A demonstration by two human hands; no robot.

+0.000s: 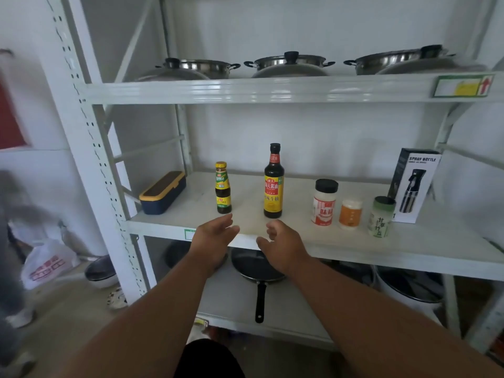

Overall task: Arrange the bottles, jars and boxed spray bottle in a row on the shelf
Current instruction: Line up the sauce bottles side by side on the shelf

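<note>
**Inspector A:** We record both hands raised at the front edge of the white metal middle shelf (272, 192). The left hand (211, 241) has its fingers loosely extended, gripping nothing. The right hand (282, 245) is relaxed and slightly curled, also empty. Neither touches a container.

**Inspector B:** And the goods?

**Inspector A:** We find six, all upright on that shelf. From the left: a small dark sauce bottle with a yellow-green label (223, 188), then a taller dark soy sauce bottle with a yellow and red label (273, 182) — the two stand apart, just beyond the fingertips. Further right come a white jar with a black lid and red label (324, 202), a short white jar with an orange label (350, 214) and a pale green-labelled jar with a dark lid (381, 217), close together. The black-and-white spray bottle box (414, 185) stands at the far right, just behind the green jar.

**Inspector B:** Anything else?

**Inspector A:** A navy and yellow lidded box (163, 192) at the shelf's left end, three steel lidded pots (290, 64) above, a black frying pan (257, 268) below — the background is blurred at left.
</note>
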